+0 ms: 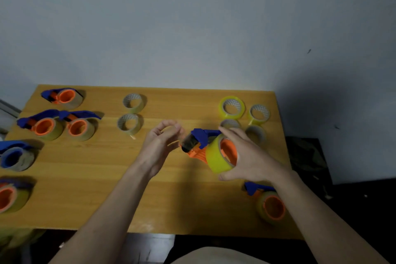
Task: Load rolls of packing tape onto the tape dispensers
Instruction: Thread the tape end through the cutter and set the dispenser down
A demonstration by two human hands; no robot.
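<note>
While right hand grips dispenser, table mid-clear

Wooden table with tape rolls, loaded dispensers

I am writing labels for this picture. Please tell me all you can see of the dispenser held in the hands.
The dispenser is orange plastic with a blue top and a dark front end. A yellow tape roll sits on its orange hub. It is tilted, above the table. The right hand grips the roll; the left hand pinches near its front, seemingly the tape end, which is blurred.
</note>
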